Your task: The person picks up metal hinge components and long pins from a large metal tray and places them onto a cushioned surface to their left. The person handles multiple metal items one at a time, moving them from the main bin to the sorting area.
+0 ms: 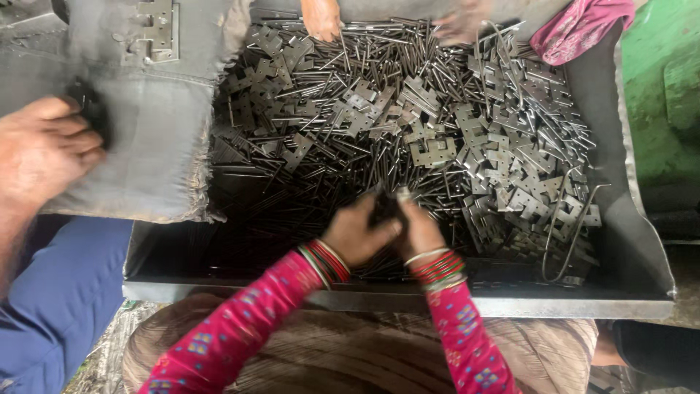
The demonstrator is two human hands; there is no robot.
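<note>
Large metal tray (642, 241) holds a heap of hinge leaves (437, 138) and thin steel pins (292, 153). Left hand (357, 233) and right hand (419, 230) meet at the tray's near edge, fingers closed together around a small dark hinge piece (384, 208); detail obscured

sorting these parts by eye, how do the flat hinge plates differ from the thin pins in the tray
The hinge plates are flat, wide and notched, with small holes; the pins are thin, straight rods. The plates pile up mostly to the right, while the pins spread across the tray and lie dense on the left. Both are loose grey metal, mixed together.
</note>
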